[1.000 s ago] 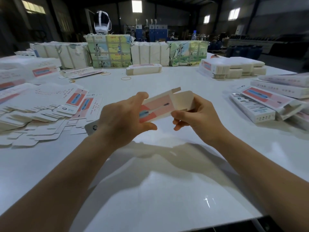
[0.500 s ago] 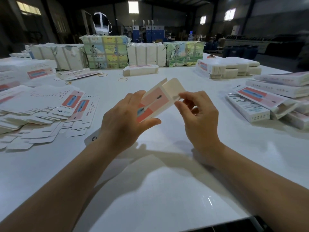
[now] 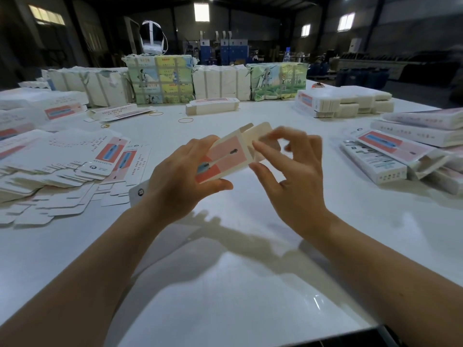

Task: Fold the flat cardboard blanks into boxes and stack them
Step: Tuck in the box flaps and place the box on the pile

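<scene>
Above the table's [image 3: 225, 284] middle, the left hand [image 3: 180, 181] is gripping the half-formed box [image 3: 225, 156]; the right hand [image 3: 293, 176] is pinching its end flap [image 3: 263, 132]. Pressing hard is probably risking a creased flap or collapsed sleeve.

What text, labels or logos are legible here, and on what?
No text is sharp enough to quote.
Held box: picture only, no readable words.
Flat blanks: rows of print, a round logo, too small.
Folded boxes: print blurred.
Illustrated bundles: characters blurred.
</scene>
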